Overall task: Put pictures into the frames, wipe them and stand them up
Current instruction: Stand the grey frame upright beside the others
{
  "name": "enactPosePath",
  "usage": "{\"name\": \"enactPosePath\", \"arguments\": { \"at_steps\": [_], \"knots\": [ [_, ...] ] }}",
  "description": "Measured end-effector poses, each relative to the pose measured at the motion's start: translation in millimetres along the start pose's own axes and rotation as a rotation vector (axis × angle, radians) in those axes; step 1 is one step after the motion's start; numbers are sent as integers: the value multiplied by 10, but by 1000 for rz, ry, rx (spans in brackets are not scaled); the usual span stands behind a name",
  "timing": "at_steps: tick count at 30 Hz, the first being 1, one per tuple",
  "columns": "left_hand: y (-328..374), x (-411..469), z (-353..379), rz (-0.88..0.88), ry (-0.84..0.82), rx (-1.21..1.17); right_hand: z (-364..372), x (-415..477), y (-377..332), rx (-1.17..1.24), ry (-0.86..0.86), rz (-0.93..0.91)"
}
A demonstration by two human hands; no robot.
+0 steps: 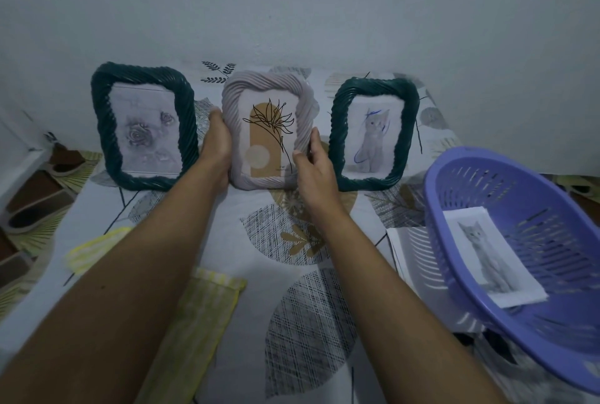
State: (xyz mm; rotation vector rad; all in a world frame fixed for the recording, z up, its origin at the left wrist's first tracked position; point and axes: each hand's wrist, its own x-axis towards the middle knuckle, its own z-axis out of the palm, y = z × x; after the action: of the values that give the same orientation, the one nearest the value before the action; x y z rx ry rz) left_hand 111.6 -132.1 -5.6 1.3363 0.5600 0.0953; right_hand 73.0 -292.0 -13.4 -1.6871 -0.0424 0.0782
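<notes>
Three twisted-rim picture frames stand upright in a row at the back of the table. The middle one is a pale lilac frame (268, 101) holding a plant drawing. My left hand (217, 140) grips its left edge and my right hand (313, 166) grips its right edge. To its left stands a dark green frame (104, 124) with a rose picture. On the right, another dark green frame (406, 130) shows a cat drawing. A yellow striped cloth (201, 322) lies flat on the table under my left forearm.
A purple plastic basket (454, 257) sits tilted at the right with a loose cat picture (490, 254) inside and white paper (406, 251) beneath it. The table wears a leaf-patterned cover (285, 241). Slippers (35, 208) lie on the floor at the left. The wall rises right behind the frames.
</notes>
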Motion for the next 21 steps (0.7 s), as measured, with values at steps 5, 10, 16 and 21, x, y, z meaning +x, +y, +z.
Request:
{"name": "enactPosePath", "arguments": {
  "at_steps": [5,10,16,21],
  "knots": [
    [-15,46,-25,-4,15,9,21,-31,-1,-7,-1,-4],
    [-240,470,-149,-12,14,24,20,-72,-33,-20,-7,6],
    [-149,137,-52,4,112,114,-5,-200,-83,-80,10,17],
    [-23,-521,75,78,245,319,-139,-455,-127,-19,22,-8]
  ]
}}
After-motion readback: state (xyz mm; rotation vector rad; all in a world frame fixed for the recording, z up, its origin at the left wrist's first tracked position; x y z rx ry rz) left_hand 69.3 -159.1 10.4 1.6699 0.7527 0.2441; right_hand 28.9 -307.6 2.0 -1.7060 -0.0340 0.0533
